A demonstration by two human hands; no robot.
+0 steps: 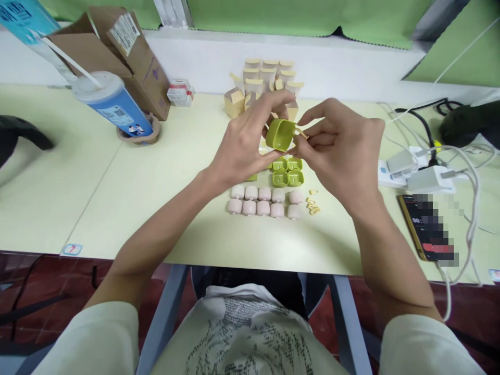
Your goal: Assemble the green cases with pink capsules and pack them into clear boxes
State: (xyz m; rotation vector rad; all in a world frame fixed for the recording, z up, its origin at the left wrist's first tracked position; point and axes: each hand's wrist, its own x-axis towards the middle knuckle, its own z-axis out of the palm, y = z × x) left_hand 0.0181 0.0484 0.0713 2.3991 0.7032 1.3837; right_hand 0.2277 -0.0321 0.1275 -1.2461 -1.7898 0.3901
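Left hand [242, 143]: fingers [273, 101] curled over the top of a green case [280, 134], thumb under it, firm grasp, with the case held in the air above the table [156, 172], roughly centre frame. The case's open side tilts toward the right hand [339, 143]. Right fingertips [312, 136] are pinched on a pale yellow tab [301, 133], just at the case's right edge. The tab touches or nearly touches the case, can't tell which. The tab's shape is hard to read, small and mostly covered by the fingertips. The far side of the case is hidden by the left fingers, and its inside is not visible. Directly under the hands are the spare green cases [288, 172], a tight cluster on the table, with the left part of the cluster blocked by the left hand. In front of those, nearer the body, are the pink cases [265, 200] in two rows, touching one another. Loose yellow bits [312, 204] lie just right of the pink rows, too small to identify. Behind the hands, cream boxes [265, 78] are stacked against the wall, with the lower ones hidden by the hands. Right side has a power strip [414, 174] with adapters and white cables, and a phone [427, 229] at the table edge with its screen blurred out. Far left, a blue cylinder [113, 104] leans on a tape ring [138, 136], with a cardboard box [128, 47] behind it, cut off at the top. A dark object at the far left edge is cropped and unidentifiable.
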